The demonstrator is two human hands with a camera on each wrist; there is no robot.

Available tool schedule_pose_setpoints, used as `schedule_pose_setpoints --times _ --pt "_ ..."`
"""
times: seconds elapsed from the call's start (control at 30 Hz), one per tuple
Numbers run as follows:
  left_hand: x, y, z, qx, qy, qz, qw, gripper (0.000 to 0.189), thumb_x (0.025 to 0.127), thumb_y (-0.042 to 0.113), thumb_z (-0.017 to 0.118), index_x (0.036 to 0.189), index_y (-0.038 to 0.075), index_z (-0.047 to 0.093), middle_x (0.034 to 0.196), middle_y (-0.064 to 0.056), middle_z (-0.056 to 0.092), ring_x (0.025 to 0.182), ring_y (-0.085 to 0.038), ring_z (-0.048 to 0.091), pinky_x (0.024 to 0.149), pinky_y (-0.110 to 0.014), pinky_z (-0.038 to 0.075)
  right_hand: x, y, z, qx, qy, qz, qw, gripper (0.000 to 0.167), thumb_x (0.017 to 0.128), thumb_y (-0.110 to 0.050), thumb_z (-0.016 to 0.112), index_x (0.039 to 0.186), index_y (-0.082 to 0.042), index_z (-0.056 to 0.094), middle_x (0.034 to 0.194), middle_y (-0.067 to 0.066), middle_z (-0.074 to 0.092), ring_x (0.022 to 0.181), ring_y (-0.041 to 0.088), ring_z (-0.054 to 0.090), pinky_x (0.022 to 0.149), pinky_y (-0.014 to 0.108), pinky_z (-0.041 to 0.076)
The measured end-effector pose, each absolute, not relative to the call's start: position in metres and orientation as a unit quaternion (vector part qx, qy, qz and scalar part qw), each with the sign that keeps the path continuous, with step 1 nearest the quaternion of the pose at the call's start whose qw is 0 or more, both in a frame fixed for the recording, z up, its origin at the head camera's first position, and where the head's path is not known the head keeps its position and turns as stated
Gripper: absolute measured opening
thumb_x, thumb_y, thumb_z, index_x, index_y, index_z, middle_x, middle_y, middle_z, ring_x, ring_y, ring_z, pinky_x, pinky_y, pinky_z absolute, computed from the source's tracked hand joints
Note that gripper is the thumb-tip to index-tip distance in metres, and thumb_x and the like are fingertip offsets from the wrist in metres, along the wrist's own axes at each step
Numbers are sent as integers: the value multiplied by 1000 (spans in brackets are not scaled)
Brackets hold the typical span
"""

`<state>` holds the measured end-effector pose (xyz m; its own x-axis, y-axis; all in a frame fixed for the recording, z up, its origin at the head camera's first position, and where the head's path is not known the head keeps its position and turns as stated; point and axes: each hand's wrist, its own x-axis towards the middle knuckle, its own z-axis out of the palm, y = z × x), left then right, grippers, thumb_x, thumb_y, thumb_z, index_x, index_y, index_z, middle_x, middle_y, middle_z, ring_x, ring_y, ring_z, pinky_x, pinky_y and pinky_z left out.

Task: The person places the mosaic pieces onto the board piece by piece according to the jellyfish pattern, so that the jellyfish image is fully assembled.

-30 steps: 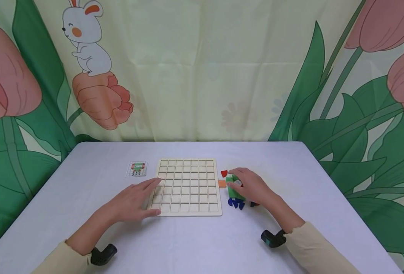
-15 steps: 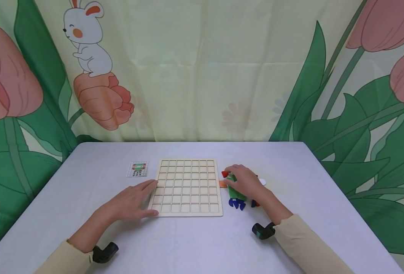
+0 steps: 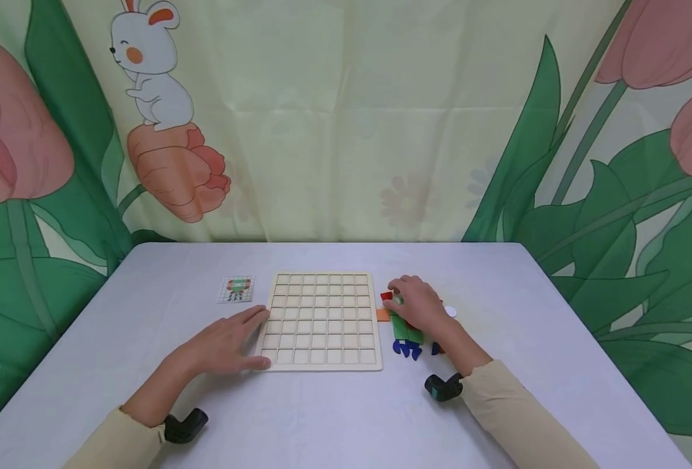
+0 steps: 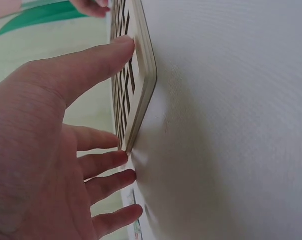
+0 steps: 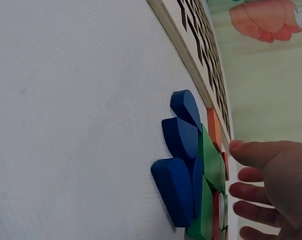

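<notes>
Wooden grid board (image 3: 319, 324), flat on the white tabletop (image 3: 322, 417), between left hand (image 3: 229, 339) and a cluster of coloured pieces (image 3: 401, 331). Change over the last second: right hand (image 3: 419, 305) slightly farther from the person and more to the left, above the cluster; white round piece (image 3: 450, 311) now in view just beside that hand, out of sight there at first; board and left hand almost unchanged. Significance, by judgement: activity centred on the pieces, with every visible cell still unfilled. Right hand relaxed, fingers loosely bent near the red piece (image 3: 386, 296), no grip discernible. Left hand spread, thumb at the board's near left corner, fingertips by its left edge, probably for steadying. Orientation: near edge of the board squarely toward the person, sides running straight away; outline nearly square, hence no distinct long axis. Orange piece (image 3: 383, 315) just beside the right edge; green pieces apparently lengthwise away from the person, roughly parallel to that edge.
</notes>
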<state>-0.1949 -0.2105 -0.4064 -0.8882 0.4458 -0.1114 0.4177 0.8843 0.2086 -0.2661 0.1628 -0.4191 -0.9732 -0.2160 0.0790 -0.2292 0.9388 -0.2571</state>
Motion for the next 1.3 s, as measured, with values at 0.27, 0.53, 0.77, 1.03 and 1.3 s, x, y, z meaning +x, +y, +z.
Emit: schedule_pose_setpoints --times 0.27,0.53,0.77,1.03,1.3 --pt "-197 -208 -404 212 967 95 100 92 80 57 70 147 4 38 155 -17 34 140 -37 36 106 -61 36 -271 161 -423 102 -985 131 54 39 85 -41 72 111 -12 70 100 6 67 95 22 57 82 39 50" --pt "-197 -209 -402 210 966 102 113 92 78 56 72 147 5 39 155 -16 34 140 -37 37 105 -59 37 -276 159 -428 99 -984 133 61 36 85 -41 72 107 -12 72 96 5 67 90 20 56 79 36 48" --pt "-198 -210 -402 213 965 109 109 94 77 57 73 147 5 38 155 -16 34 140 -38 37 105 -60 37 -276 156 -428 112 -982 141 53 29 87 -26 69 112 -12 72 94 4 65 88 19 54 78 35 48" --pt "-196 -211 -401 213 965 116 102 96 74 58 75 147 5 40 154 -16 35 139 -38 38 103 -61 38 -276 153 -428 92 -981 163 45 28 87 -28 71 110 -12 72 93 4 63 84 18 54 77 34 46" --pt "-199 -212 -406 214 965 119 96 96 74 57 75 147 6 39 154 -15 35 139 -37 38 104 -62 37 -277 153 -427 98 -981 161 45 27 85 -27 70 105 -9 72 91 3 63 83 17 54 79 35 47"
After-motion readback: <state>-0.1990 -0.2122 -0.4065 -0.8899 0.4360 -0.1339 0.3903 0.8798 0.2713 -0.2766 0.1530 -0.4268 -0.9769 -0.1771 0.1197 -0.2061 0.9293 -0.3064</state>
